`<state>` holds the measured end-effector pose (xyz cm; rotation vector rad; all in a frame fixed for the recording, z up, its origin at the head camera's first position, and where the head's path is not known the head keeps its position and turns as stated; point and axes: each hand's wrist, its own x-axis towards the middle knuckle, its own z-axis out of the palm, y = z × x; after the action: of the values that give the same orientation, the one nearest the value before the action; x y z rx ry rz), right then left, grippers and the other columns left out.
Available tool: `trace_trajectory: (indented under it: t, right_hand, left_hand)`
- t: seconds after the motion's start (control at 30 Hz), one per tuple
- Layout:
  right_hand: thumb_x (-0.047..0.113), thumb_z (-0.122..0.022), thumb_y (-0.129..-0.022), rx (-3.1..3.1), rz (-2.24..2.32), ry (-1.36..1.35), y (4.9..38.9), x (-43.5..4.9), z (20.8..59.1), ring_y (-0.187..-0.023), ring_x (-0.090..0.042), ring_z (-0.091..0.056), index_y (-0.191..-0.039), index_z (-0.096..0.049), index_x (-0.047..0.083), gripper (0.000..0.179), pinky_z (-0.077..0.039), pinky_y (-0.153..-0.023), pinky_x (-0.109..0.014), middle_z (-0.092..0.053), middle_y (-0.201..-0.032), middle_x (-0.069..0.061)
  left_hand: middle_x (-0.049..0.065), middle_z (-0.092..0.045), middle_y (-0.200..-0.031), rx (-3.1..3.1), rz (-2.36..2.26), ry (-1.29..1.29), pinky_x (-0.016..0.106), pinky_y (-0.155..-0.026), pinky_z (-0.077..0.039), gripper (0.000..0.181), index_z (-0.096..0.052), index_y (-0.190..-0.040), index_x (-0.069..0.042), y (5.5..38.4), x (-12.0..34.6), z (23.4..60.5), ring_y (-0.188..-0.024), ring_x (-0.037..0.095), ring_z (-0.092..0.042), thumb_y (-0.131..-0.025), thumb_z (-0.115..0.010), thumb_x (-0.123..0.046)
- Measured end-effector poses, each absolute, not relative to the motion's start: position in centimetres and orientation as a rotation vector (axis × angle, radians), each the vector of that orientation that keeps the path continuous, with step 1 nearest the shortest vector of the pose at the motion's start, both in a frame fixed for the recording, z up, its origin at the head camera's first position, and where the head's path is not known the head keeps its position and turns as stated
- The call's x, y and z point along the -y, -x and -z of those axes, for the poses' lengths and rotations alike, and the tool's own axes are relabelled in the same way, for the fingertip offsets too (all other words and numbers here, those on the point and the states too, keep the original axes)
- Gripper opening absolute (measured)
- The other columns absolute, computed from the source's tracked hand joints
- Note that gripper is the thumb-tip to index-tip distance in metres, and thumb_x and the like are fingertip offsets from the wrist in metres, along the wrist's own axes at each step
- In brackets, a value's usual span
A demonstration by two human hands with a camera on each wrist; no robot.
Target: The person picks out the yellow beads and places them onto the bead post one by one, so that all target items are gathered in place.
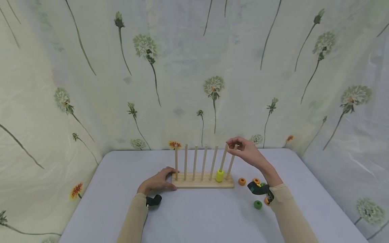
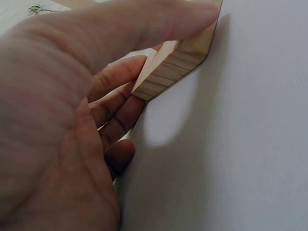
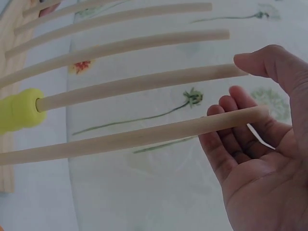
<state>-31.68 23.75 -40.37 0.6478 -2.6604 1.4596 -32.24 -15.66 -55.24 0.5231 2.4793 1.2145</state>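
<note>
- Pale table (image 1: 194, 219), plain, under the wooden peg rack (image 1: 197, 184) and extending to its near side.
- Beige sleeves (image 1: 132, 219), two, mine, on the near side of the rack, one toward each end.
- Black wrist devices (image 1: 155, 200), two, one per wrist: left one before the rack's left end, right one beyond its right end.
- Green bead (image 1: 257, 204), loose, to the near right of the rack; orange bead (image 1: 267, 200) beside it, partly hidden by my wrist.
- Second orange bead (image 1: 241, 181), loose, just beside the rack's right end; third orange bead (image 1: 256, 180) farther right, near a second green bead (image 1: 263, 184) and something yellow, mostly hidden.
- My left hand (image 1: 156, 181), clamped on the rack's left end: thumb along the near edge, fingers round the end.
- Pegs (image 1: 195, 162), seven, in a row along the rack.
- Yellow piece (image 1: 219, 176), threaded on the rack's sixth peg from the left, down at the base.
- My right hand (image 1: 246, 151), at the tops of the rack's last two pegs: thumb and fingers apart, fingers loosely curved; contact, cannot tell.
- Backdrop (image 1: 182, 125), pale, dandelion-printed, behind the rack.
</note>
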Motion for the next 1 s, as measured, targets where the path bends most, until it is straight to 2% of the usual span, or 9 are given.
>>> trace_trajectory:
  t: [0.17, 0.4, 0.63, 1.0]
  right_hand:
    - [0.031, -0.068, -0.090, 2.661, -1.457, -0.657, 31.7, -23.8, 40.4, -0.097, -0.020, -0.056, -0.118, -0.059, 0.012, 0.035, -0.051, -0.080, -0.023, -0.060, -0.112, -0.008]
    - [0.023, -0.067, -0.092, 2.673, -1.456, -0.653, 31.4, -23.6, 40.1, -0.095, -0.018, -0.055, -0.120, -0.059, 0.009, 0.033, -0.050, -0.078, -0.023, -0.060, -0.113, -0.010]
    - [0.031, -0.068, -0.090, 2.651, -1.468, -0.662, 31.5, -23.9, 40.2, -0.097, -0.020, -0.057, -0.120, -0.058, 0.009, 0.038, -0.051, -0.079, -0.023, -0.061, -0.115, -0.009]
    - [0.032, -0.069, -0.089, 2.647, -1.558, -0.569, 31.0, -25.3, 40.1, -0.119, -0.028, -0.056, -0.124, -0.054, 0.009, 0.044, -0.050, -0.088, -0.019, -0.056, -0.127, -0.010]
  left_hand:
    - [0.007, -0.043, -0.142, -2.478, -1.210, -0.542, 0.055, -0.114, -0.024, 0.070, -0.051, -0.131, -0.018, 32.2, 15.7, 55.3, -0.139, 0.029, -0.032, -0.072, -0.085, -0.033]
    - [0.006, -0.044, -0.142, -2.474, -1.218, -0.548, 0.055, -0.114, -0.024, 0.068, -0.053, -0.130, -0.020, 32.2, 15.7, 55.4, -0.140, 0.029, -0.032, -0.072, -0.085, -0.032]
    - [0.006, -0.043, -0.143, -2.469, -1.225, -0.544, 0.055, -0.114, -0.023, 0.067, -0.052, -0.130, -0.021, 32.3, 15.7, 55.3, -0.140, 0.029, -0.031, -0.072, -0.085, -0.032]
    - [0.006, -0.043, -0.143, -2.477, -1.204, -0.548, 0.055, -0.114, -0.024, 0.069, -0.052, -0.131, -0.020, 32.4, 15.7, 55.2, -0.139, 0.028, -0.032, -0.072, -0.085, -0.032]
